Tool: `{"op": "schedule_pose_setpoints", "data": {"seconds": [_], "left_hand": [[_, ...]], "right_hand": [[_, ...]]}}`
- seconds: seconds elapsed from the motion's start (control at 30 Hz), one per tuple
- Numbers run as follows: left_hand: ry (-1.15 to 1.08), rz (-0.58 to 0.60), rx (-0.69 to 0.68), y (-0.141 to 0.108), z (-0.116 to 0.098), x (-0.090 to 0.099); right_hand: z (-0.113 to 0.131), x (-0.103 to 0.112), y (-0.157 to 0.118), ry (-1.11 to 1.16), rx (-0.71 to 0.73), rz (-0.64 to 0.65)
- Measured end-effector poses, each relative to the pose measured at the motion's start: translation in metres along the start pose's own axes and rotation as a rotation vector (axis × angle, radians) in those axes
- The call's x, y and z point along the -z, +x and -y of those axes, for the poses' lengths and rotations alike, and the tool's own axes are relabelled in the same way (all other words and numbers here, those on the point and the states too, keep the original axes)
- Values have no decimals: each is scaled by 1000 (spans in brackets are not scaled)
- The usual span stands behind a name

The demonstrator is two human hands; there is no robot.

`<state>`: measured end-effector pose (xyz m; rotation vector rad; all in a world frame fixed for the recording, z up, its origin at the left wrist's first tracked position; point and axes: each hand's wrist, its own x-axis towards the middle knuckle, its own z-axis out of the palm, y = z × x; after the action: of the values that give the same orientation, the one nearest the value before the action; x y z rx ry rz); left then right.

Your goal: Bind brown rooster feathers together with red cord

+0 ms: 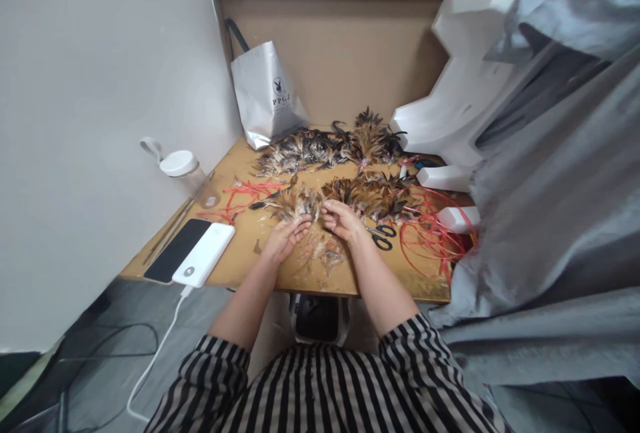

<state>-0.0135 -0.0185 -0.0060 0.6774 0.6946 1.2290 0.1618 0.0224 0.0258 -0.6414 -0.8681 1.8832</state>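
Observation:
A small bunch of brown feathers [295, 201] sits in my left hand [289, 237], its fingers closed round the lower ends. Just to the right, my right hand [342, 219] is held with thumb and fingertips pinched together at the bunch's edge; whatever is between them is too small to make out. Behind my right hand lies a row of brown feathers [373, 196]. Loose feather scraps [325, 249] are scattered on the wooden table [300, 278] below my hands. Black-handled scissors [383, 237] rest beside my right wrist, their blades partly hidden.
Darker feather bundles [310, 149] and a silver bag [263, 96] stand at the back. Red plastic strips [435, 233] lie tangled on the right, with more red strips [250, 189] at left. A jar [187, 173], phone [175, 249] and white power bank [205, 254] occupy the left. Grey cloth [550, 219] hangs at right.

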Motion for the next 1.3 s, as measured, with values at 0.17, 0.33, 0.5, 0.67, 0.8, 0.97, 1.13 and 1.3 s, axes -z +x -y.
{"op": "schedule_pose_setpoints", "data": {"seconds": [0.17,0.33,0.5,0.67,0.8,0.97,1.13,1.3], "left_hand": [[14,78,71,-2,0,-4],[12,90,114,-2,2,-2],[-5,20,53,0,2,-2],[-118,-94,-64,2,0,0],[-97,-97,-64,2,0,1],[-5,-69,-76,0,1,-3],[69,-33,-62,-2,1,-8],[110,-13,-49,-2,0,-7]], "right_hand": [[-7,-8,0,-46,21,18],[-14,-10,3,-104,14,24],[-10,-6,1,-97,47,20],[9,10,-18,-342,-22,220],[16,21,-27,-635,-124,266],[2,5,-16,-633,42,-69],[-16,-20,-4,-659,92,-178],[-23,-25,-1,-501,93,-161]]}}
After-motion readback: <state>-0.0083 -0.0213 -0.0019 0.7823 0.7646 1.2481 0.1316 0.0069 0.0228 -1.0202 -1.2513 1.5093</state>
